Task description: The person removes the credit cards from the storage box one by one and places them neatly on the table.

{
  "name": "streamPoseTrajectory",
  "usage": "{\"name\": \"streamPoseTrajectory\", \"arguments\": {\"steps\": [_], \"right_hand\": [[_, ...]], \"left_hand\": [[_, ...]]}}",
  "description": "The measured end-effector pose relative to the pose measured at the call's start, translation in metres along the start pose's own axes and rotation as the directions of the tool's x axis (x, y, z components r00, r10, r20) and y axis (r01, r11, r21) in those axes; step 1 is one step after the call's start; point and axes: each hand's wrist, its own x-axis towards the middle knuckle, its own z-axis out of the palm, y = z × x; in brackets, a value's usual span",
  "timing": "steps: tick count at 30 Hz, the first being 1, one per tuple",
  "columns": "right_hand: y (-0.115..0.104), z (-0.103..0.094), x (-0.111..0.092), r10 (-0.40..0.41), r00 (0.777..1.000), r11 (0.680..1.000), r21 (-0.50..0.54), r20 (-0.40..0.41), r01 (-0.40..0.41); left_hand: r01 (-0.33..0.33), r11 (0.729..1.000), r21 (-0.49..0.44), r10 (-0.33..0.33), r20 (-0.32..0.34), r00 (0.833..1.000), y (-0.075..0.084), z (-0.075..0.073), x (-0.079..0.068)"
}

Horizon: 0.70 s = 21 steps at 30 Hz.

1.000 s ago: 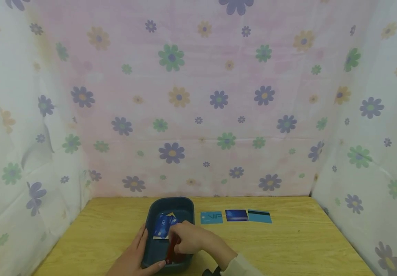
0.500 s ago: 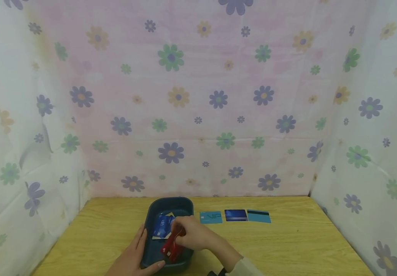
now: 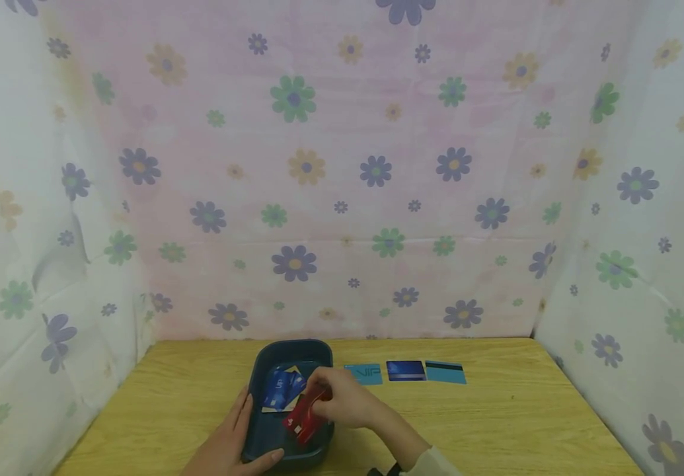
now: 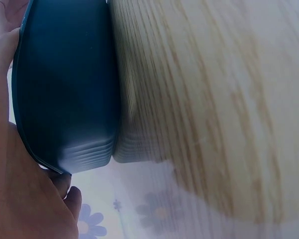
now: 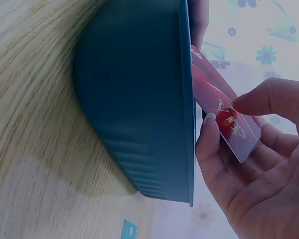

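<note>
My right hand (image 3: 344,396) pinches red cards (image 3: 306,422) between thumb and fingers over the dark blue-green tray (image 3: 261,439). In the right wrist view at least two red cards (image 5: 214,92) overlap, fanned apart, above the tray's rim; the upper one has gold lettering. My left hand (image 3: 228,433) rests against the tray's near left corner, fingers straight along the outer wall and thumb on the near rim. Blue cards (image 3: 279,390), one marked VIP, lie overlapping inside the tray with a pale card edge showing beneath them.
To the right of the tray, three cards lie in a row on the wooden table (image 3: 466,423): a light blue VIP card (image 3: 368,374), a dark blue card (image 3: 406,371) and a light blue card with a dark stripe (image 3: 445,372). Flowered cloth (image 3: 342,132) encloses the back and sides.
My right hand has lifted the red cards from the tray's near end, moving up and to the right, and they show more fully. The left hand stays at the tray.
</note>
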Motion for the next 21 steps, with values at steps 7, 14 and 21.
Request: {"name": "streamPoseTrajectory", "arguments": {"steps": [7, 14, 21], "right_hand": [[0.003, -0.005, -0.003, 0.009, 1.000, 1.000, 0.001, -0.029, -0.009], [0.008, -0.008, -0.007, 0.022, 0.999, 1.000, 0.012, -0.039, -0.022], [0.009, -0.010, -0.012, 0.062, 0.997, 0.996, 0.073, -0.045, -0.059]], "left_hand": [[0.015, 1.000, 0.019, -0.015, 0.002, 1.000, 0.004, -0.003, 0.000], [0.022, 1.000, 0.013, -0.022, 0.002, 1.000, 0.005, -0.003, 0.000], [0.021, 1.000, 0.010, -0.021, 0.006, 1.000, 0.003, -0.002, -0.001]]}}
